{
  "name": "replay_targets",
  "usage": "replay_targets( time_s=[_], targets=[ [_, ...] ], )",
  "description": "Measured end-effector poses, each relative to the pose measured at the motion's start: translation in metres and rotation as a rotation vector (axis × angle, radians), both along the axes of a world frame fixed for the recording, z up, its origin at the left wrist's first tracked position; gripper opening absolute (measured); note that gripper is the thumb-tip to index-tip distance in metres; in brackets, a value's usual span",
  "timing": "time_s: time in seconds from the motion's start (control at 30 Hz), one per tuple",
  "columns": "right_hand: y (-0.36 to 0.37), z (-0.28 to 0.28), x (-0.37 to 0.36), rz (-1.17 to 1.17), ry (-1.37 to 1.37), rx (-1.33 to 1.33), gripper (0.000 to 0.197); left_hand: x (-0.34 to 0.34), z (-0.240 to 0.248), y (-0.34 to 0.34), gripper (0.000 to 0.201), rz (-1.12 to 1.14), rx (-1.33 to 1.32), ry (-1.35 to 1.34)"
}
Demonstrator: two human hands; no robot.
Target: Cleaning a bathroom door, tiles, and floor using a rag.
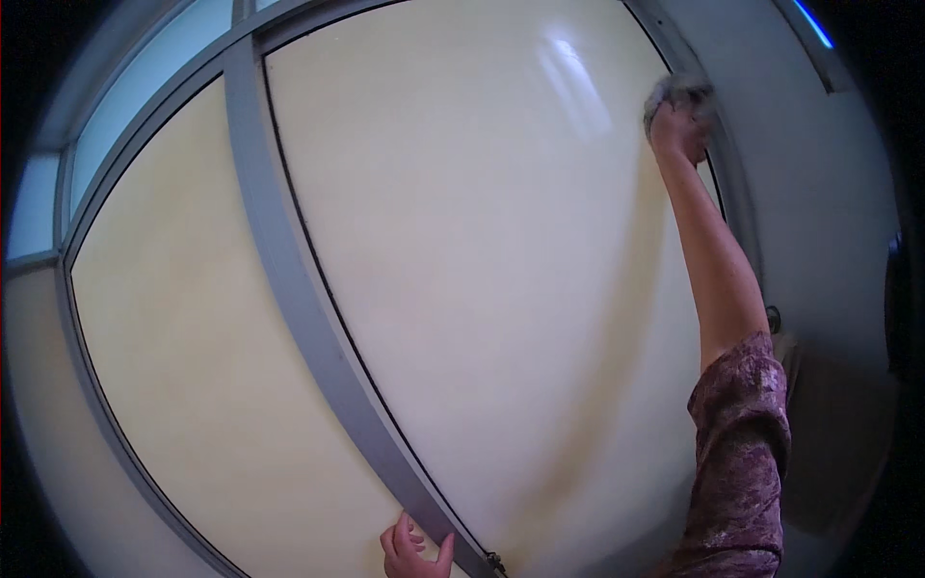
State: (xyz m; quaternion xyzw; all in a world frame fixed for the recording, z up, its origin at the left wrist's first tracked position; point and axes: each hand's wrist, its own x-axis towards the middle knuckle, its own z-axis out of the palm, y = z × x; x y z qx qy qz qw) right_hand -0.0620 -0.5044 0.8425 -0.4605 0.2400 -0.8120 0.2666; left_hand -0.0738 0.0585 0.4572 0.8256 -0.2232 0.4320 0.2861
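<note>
At the upper right, my right hand (682, 133) is closed on a crumpled grey cloth (674, 93). The cloth presses against the top right part of a large cream panel (462, 270), by its grey frame (725, 154). Motion blurs the hand and cloth a little. Low in the picture, my left hand (414, 551) is beside a slanting grey metal bar (328, 361). Its fingers are bent and the thumb stands apart, near the bar's surface; nothing shows in it. The rest of that hand is cut off by the lower edge.
A second cream panel (193, 289) lies left of the bar. Pale blue panes (159, 72) run along the upper left. A small dark fitting (495, 562) sits at the bar's lower end. Right of the frame is a grey wall (819, 193), with a lit tube (814, 24) above.
</note>
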Motion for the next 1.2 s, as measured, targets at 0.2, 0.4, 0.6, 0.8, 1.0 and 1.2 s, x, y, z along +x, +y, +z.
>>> replay_targets(
  time_s=[0.2,0.4,0.6,0.8,1.0,1.2],
  targets=[
    [0.144,0.023,0.022,-0.109,0.301,-0.253,0.048,0.011,0.012,-0.012,0.087,0.069,0.017,-0.090],
    [0.282,-0.048,0.029,-0.082,0.267,-1.326,0.033,-0.004,-0.028,-0.042,0.091,0.124,-0.012,-0.039],
    [0.257,0.010,-0.001,-0.181,0.086,-1.052,0.028,-0.026,-0.074,-0.074,0.085,0.040,0.025,-0.051],
    [0.254,0.065,-0.027,-0.207,0.156,-0.958,0.035,-0.057,-0.127,-0.104,0.082,-0.027,-0.034,-0.147],
    [0.162,0.078,-0.079,-0.325,0.326,-0.816,0.036,-0.128,-0.104,-0.141,0.077,0.195,-0.240,0.192],
    [0.050,0.029,-0.182,0.121,0.366,-0.281,0.046,-0.123,-0.116,-0.138,0.076,0.162,-0.223,0.106]
  ],
)
